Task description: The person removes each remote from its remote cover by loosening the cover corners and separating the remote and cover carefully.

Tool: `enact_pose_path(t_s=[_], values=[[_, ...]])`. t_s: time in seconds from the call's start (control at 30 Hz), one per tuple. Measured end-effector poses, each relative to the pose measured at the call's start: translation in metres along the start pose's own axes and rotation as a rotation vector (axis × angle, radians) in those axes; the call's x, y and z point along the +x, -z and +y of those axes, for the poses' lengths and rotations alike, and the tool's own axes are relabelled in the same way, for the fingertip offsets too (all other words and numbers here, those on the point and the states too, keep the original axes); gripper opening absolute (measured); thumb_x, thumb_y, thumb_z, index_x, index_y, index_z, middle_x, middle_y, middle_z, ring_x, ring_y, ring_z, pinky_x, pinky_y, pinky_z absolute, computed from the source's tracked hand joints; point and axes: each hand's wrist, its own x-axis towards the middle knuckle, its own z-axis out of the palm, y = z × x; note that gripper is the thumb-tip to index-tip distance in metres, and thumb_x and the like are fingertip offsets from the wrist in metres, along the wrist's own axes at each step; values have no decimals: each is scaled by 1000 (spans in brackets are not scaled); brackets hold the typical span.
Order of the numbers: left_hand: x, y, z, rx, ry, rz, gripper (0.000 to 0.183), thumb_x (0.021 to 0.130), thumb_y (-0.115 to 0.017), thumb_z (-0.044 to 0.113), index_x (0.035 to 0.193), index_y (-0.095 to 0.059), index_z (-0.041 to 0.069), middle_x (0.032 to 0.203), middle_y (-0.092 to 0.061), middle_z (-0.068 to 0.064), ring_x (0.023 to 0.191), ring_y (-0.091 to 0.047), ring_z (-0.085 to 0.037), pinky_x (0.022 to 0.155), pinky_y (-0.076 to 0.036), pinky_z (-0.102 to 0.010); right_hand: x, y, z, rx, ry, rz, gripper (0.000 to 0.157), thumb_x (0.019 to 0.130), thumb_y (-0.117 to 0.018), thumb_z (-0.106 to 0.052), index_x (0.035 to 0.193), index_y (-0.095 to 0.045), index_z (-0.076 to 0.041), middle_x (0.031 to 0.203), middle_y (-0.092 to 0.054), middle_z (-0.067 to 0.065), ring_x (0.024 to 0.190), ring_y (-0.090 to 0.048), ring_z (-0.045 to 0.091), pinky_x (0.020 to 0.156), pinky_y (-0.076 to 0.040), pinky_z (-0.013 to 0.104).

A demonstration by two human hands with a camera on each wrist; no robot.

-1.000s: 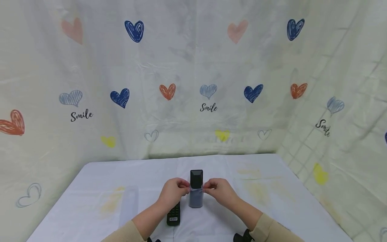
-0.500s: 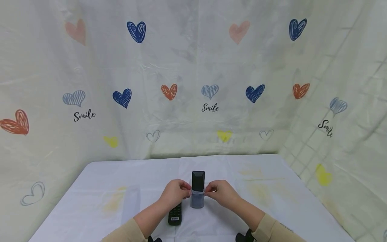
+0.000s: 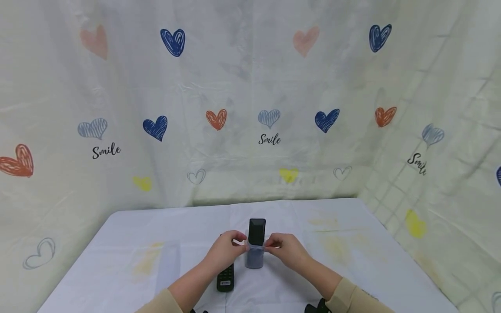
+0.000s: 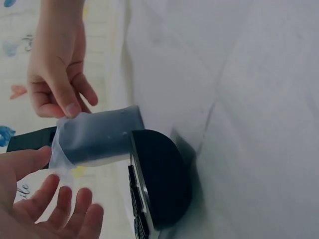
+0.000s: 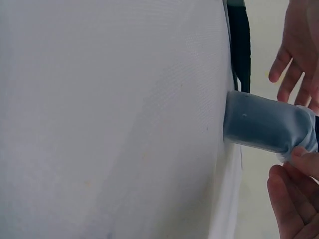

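Where the cloudy blue-grey plastic sleeve (image 3: 255, 258) ends at its upper edge, a slim black block-like device (image 3: 256, 231) rises from it, so the fingers and that edge meet at the same level. Device and sleeve share one upright long axis, which runs between the two hands. Neither hand is clearly nearer: the left hand (image 3: 224, 250) touches the sleeve from its left side, the right hand (image 3: 289, 250) from its right. On each side thumb and finger close in a pinch on the sleeve's edge; the left hand's remaining fingers are loosely spread.

Below the pinches, the sleeve is semi-clear and darkened, apparently by the device inside, while its upper edge looks pale and wrinkled. The device's bare end is dark, with a bevelled top. The sleeve appears to stand on end on a white cloth-covered table (image 3: 287, 287). Just left of the sleeve lies a black rounded keypad handset (image 3: 225, 278), partly hidden by the left hand; behind the sleeve hangs a pale heart-printed curtain (image 3: 235, 87).
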Motion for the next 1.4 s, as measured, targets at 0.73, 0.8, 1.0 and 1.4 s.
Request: enact_pose_path(t_s=[0.73,0.8,1.0,1.4], values=[[5,-11,13,-99,-184,190,47,90,-75,24,132,-54,28,118,-66,5,102,-62,-13,86,-52,-36,0,-3,-6,71,-78,13,8,88,-75,-9,90,-69,-14,92,-71,-3,88,-71,17,67,-56,25],[6,-10,13,-101,-181,184,46,91,-74,23,131,-54,28,117,-66,5,102,-62,-14,86,-51,-37,1,-2,-7,65,-101,22,7,88,-75,-13,91,-69,-14,95,-71,-2,89,-71,18,67,-56,27],[6,-9,16,-84,-160,177,46,90,-74,23,131,-53,28,113,-65,5,101,-62,-13,86,-52,-37,5,9,-14,66,-126,155,17,86,-79,-17,99,-71,-12,104,-70,3,94,-70,20,76,-58,32],[4,-7,15,-119,-168,174,43,91,-74,24,130,-54,27,110,-65,6,103,-61,-14,87,-50,-38,20,9,-29,272,-91,186,42,85,-79,-17,126,-67,-17,112,-71,7,99,-69,23,81,-57,28]])
